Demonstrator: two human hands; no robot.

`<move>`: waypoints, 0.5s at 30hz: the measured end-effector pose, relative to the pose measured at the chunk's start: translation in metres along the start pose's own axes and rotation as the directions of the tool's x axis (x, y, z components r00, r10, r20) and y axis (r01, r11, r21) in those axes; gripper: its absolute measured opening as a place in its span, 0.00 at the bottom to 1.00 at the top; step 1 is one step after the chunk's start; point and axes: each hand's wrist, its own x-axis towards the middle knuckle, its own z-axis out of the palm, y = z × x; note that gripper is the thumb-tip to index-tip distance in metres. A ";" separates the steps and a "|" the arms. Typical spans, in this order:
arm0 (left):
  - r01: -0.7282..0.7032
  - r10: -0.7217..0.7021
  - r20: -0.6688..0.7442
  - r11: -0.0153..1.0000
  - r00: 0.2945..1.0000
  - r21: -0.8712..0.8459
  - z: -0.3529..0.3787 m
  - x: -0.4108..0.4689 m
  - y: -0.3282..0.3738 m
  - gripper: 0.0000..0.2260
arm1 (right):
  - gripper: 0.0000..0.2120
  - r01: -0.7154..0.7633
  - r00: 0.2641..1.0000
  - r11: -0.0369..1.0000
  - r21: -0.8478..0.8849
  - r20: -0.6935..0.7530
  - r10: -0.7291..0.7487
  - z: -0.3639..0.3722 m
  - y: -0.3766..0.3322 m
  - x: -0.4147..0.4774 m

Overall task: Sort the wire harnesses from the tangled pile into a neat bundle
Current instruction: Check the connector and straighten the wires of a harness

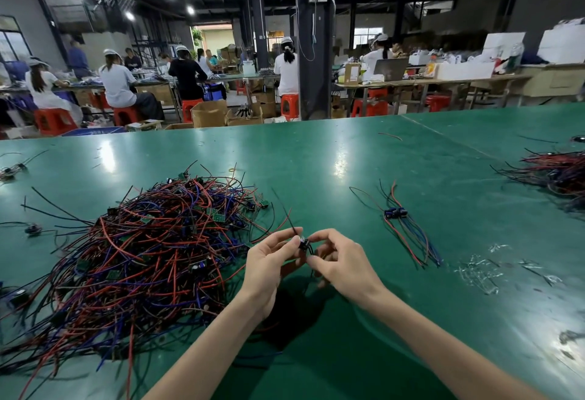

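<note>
A big tangled pile (152, 247) of red, blue and black wire harnesses with small green boards lies on the green table (332, 159), left of centre. My left hand (269, 263) and my right hand (340, 260) meet just right of the pile and together pinch one small harness (304, 243). A black wire of that harness sticks up to the left, and other wires hang down between my hands. A small sorted bundle (402, 219) of a few harnesses lies to the right, wires trailing toward me.
A second heap of wires (560, 175) sits at the right edge. Stray harnesses (31, 229) lie at the far left. Clear plastic scraps (484, 273) lie at the right front. Several people work at benches behind the table.
</note>
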 end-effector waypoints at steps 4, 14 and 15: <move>0.042 -0.042 -0.001 0.998 0.999 -0.057 -0.001 0.001 0.003 0.07 | 0.08 -0.051 0.999 0.999 -0.017 -0.004 0.051 0.000 0.002 0.003; 0.057 -0.058 0.005 0.998 0.998 0.011 -0.001 0.001 0.007 0.04 | 0.07 -0.319 0.946 0.877 0.359 0.167 0.276 0.000 -0.002 0.002; 0.049 -0.049 0.007 0.999 0.999 0.022 0.000 0.001 0.006 0.04 | 0.07 -0.321 0.946 0.876 0.359 0.171 0.276 0.000 -0.003 0.001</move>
